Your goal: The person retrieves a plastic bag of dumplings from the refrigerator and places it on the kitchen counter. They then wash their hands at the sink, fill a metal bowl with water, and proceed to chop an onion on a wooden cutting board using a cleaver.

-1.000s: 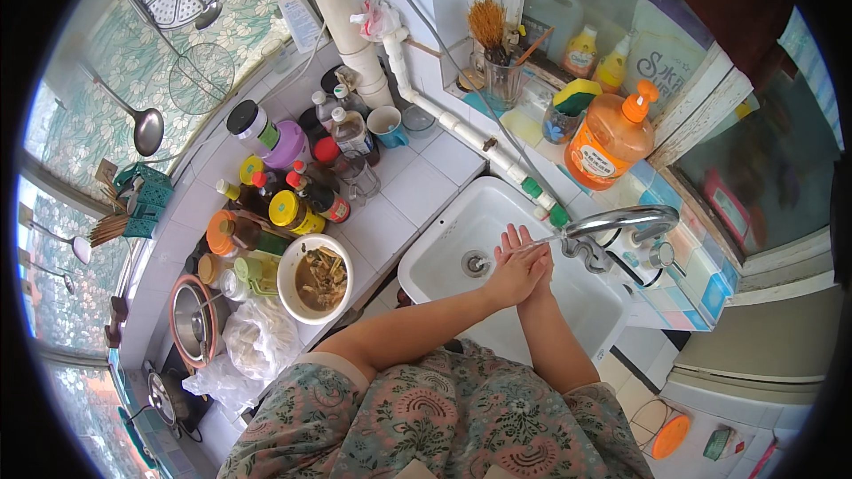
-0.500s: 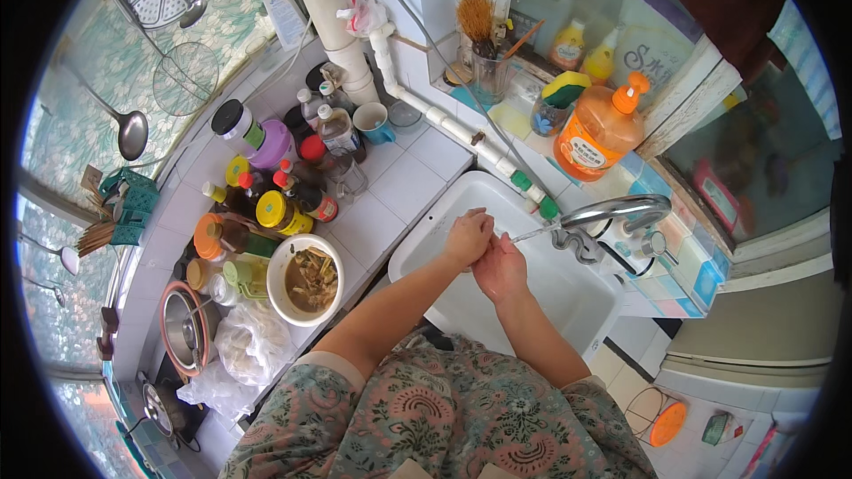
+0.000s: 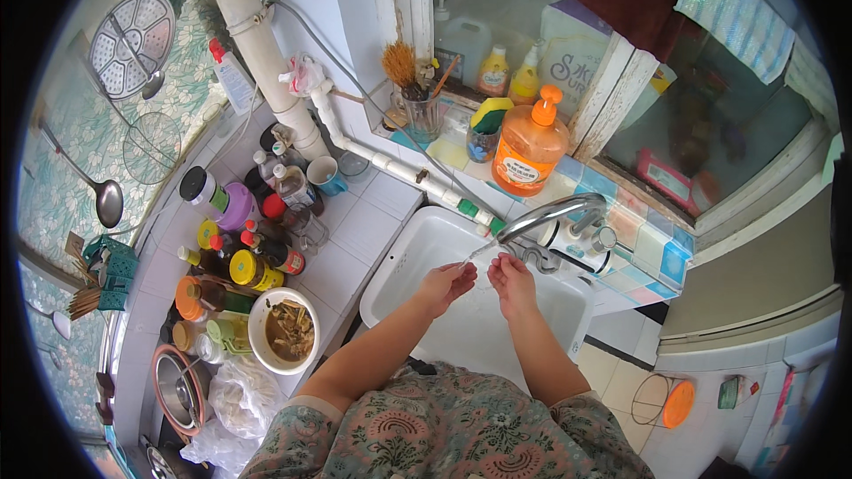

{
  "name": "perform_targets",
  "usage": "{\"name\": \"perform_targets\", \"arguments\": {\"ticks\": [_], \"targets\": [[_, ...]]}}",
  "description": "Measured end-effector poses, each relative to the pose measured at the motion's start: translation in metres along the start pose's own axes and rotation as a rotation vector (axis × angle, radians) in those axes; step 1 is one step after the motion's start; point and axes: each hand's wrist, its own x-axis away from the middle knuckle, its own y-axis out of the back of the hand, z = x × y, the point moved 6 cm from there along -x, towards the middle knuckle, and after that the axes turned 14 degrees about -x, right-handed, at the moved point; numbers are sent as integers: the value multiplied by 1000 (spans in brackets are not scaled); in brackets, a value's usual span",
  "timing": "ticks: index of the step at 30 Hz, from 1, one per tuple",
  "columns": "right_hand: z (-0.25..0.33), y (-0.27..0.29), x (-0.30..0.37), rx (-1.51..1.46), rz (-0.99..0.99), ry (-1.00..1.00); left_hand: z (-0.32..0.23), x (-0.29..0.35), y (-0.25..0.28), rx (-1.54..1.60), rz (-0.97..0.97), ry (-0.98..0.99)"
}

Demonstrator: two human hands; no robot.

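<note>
Over the white sink (image 3: 568,310) my two wet hands are apart, palms turned toward each other. My left hand (image 3: 448,288) is open, its fingers loosely bent, with nothing in it. A thin water stream (image 3: 480,250) runs from the chrome faucet (image 3: 555,208) down beside its fingertips. On the right, my right hand (image 3: 513,286) is raised just below the faucet, its fingers slightly curled and holding nothing. Both forearms are bare below patterned sleeves.
Left of the sink, the tiled counter holds a white bowl of food in brown liquid (image 3: 285,332), several bottles and jars (image 3: 253,270), and plastic bags (image 3: 244,395). An orange pump bottle (image 3: 529,149) and a sponge in a cup (image 3: 488,124) stand on the ledge behind the faucet.
My hands were together under the water and have separated, the left moving left and the right staying near the faucet. The whole view has shifted.
</note>
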Motion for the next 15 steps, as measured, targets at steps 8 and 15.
{"name": "perform_targets", "arguments": {"ticks": [8, 15], "targets": [[153, -22, 83, 1334, -118, 1454, -10, -6, -13, 176, -136, -62], [202, 14, 64, 1655, -262, 1330, 12, -1, -57, 112, -19, 66]]}}
